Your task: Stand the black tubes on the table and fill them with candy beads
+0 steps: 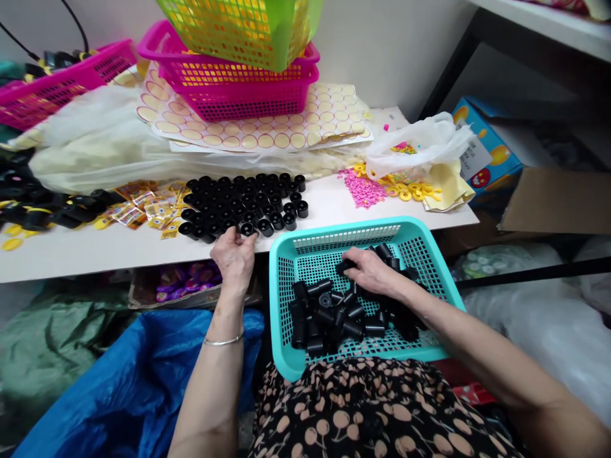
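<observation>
On the white table's front edge stand rows of short black plastic cups (265, 227), their hollow ends up. At the front row, my left hand (233, 257) has thumb and fingers closed around one black cup (247, 229). A turquoise basket (281, 299) rests against my lap, holding a loose heap of black cups (353, 327) lying at all angles. Inside it, my right hand (370, 272) pinches a black cup (344, 266) between thumb and fingers. Part of that cup is hidden by the fingers.
Behind the rows lie small orange packets (143, 205), pink beads (363, 189) and yellow rings (413, 191). Stacked pink baskets (238, 95) stand on sticker sheets (329, 117) at the back. A blue carton (491, 152) is at right; blue sheeting (143, 369) hangs below left.
</observation>
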